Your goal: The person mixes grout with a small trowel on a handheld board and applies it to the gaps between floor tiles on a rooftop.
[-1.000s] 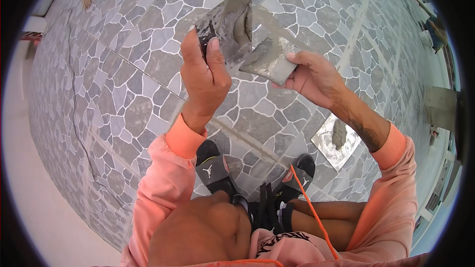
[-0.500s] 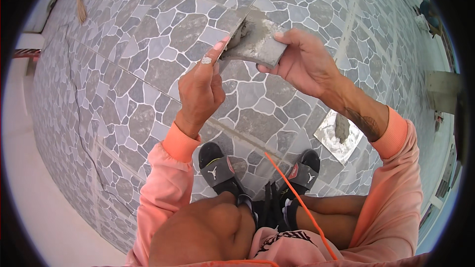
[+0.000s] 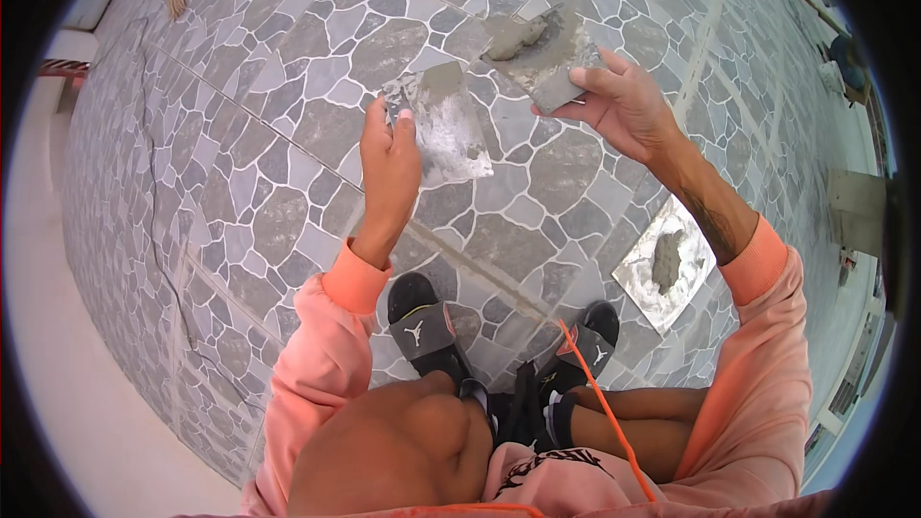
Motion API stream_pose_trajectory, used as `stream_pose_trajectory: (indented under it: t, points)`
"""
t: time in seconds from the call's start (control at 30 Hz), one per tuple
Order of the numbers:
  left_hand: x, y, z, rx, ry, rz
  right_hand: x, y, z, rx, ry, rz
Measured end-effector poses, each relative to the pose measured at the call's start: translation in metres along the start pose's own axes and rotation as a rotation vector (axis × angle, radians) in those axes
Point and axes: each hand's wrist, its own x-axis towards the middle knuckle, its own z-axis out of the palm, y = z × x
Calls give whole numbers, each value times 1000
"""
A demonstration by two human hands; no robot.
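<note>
Left hand [image 3: 390,161]: you pinched a smeared plate [image 3: 443,125] by its edge.
Right hand [image 3: 625,105]: you gripped a grey plate [image 3: 561,65] (a mortar lump [image 3: 518,38] lay on it).

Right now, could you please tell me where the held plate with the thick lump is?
In the head view, the lumpy plate is in the right hand, near the upper middle, up and right of the smeared plate in the left hand.
</note>
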Motion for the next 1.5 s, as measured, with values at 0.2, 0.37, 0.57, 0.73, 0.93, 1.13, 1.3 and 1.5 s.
stream_pose_trajectory:
  t: [0.2, 0.37, 0.57, 0.73, 0.93, 1.13, 1.3, 1.5]
  points:
    - [8, -2, 4, -742, -24, -357, 12, 8, 4, -29, -40, 77]
    - [9, -17, -5, -726, -27, -389, 35, 15, -11, 115, -213, 169]
    - [13, -33, -8, -750, 15, -501, 66, 33, -36, -141, -85, 139]
    - [21, -54, -16, -816, 25, -587, 83, 44, -45, -436, -30, 112]
    - [22, -55, -16, -757, 47, -639, 126, 42, -65, -1264, 55, 72]
    - [19, -58, -15, -756, 75, -669, 165, 72, -86, -1436, -165, -380]
    - [17, -64, -11, -764, 62, -686, 193, 100, -113, -2047, -333, -809]
    - [12, -79, -42, -755, 37, -611, 195, 64, -57, -2306, -633, 0]
